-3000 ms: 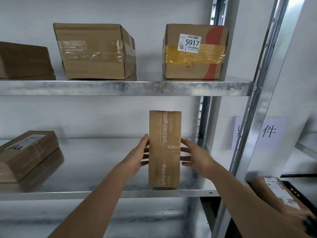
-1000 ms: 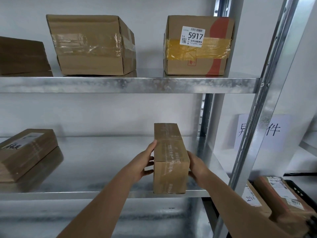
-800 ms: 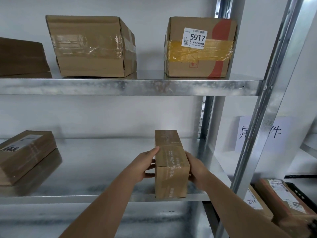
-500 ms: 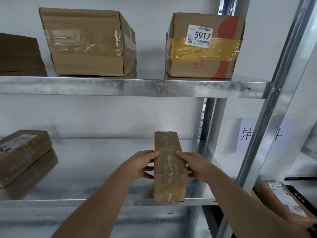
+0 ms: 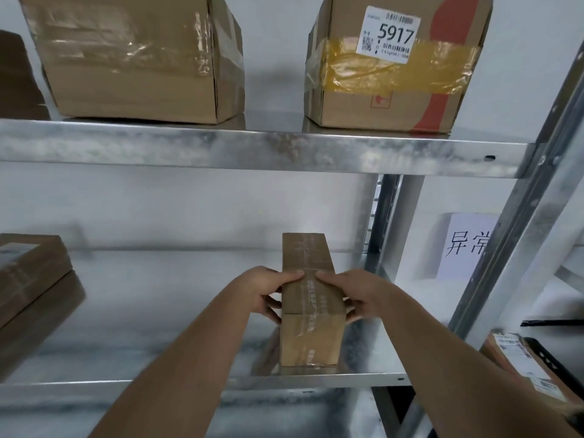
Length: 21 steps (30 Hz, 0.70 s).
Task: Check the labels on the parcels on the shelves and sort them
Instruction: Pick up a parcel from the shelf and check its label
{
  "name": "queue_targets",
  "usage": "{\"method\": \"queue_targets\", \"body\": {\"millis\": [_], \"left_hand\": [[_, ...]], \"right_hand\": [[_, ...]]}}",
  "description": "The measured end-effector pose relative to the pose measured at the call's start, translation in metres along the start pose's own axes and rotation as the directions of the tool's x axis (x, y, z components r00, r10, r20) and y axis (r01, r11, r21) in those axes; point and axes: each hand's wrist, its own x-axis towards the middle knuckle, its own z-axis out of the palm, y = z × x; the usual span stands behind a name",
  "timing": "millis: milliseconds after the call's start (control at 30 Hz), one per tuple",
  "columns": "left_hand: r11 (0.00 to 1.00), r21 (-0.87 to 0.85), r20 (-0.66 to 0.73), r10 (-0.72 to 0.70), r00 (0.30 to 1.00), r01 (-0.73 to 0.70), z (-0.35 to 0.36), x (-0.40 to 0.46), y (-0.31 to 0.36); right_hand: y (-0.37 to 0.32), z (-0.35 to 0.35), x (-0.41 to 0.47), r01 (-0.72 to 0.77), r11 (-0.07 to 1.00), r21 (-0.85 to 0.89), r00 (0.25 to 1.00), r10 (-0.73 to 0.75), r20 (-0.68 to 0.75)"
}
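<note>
**Inspector:** Item under check: a long, narrow brown cardboard parcel (image 5: 311, 311) sealed with clear tape, lying lengthwise at the right end of the lower galvanised metal shelf (image 5: 158, 327), its short end facing out at the front lip.

**Clerk:** How is it held?

**Inspector:** The left hand (image 5: 262, 292) grips its left side, thumb laid over the top face; the right hand (image 5: 357, 295) grips the right side likewise. In my judgement the two-sided hold serves to turn the parcel, since no label shows on either visible face.

**Clerk:** Count of parcels?

**Inspector:** On that shelf, one more: a flat brown box (image 5: 28, 273) at far left, a pale label on top. On the upper metal shelf (image 5: 252, 147), three: a plain taped carton (image 5: 132, 58), a carton with yellow tape (image 5: 395, 67) with its label 5917 (image 5: 390, 34) facing outward, presumably for reading, and a dark box edge (image 5: 15, 83) at far left. Beyond the upright, one labelled parcel (image 5: 524, 371) lies low right, below a white paper sign (image 5: 467, 245).
</note>
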Motion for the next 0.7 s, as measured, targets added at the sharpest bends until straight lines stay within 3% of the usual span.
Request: {"method": "queue_targets", "body": {"millis": [333,700], "left_hand": [[0.997,0.021,0.017,-0.074,0.997,0.074,-0.001,-0.002,0.008],[0.996,0.026,0.027,-0.082,0.996,0.081,-0.004,0.004,0.011]], "right_hand": [[-0.012,-0.012,0.014,-0.140,0.990,0.001,0.984,0.139,0.114],[-0.015,-0.013,0.026,-0.139,0.990,0.008,0.979,0.136,0.154]]}}
